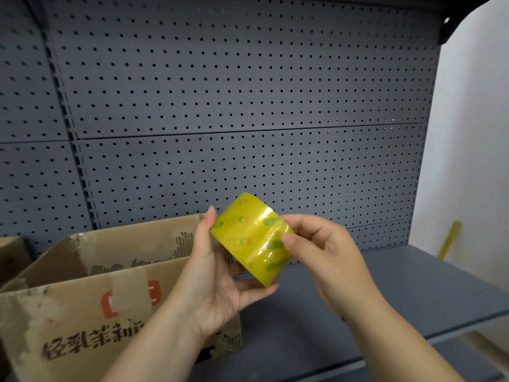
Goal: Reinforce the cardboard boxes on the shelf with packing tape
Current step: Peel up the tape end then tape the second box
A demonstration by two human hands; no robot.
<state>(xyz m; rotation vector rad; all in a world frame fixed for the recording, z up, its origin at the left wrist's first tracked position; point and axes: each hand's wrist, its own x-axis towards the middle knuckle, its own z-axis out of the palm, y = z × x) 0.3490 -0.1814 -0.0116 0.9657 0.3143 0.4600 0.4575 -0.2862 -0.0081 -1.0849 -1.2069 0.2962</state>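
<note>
This looks like a shop or its stockroom. A long grey metal shelf (399, 293) of the kind used in stores stands against a plain white wall (473, 133). Its back panel (248, 92) is sheet metal punched with even rows of small holes, and a slotted upright (68, 119) runs down between two panels. A worn cardboard box (82, 312) printed with a red logo and Chinese characters sits on the shelf, with another box (11, 257) just beside it at the left edge.

Grey pegboard (248, 92); yellow stick (450, 239) by white wall (473, 133)
</note>
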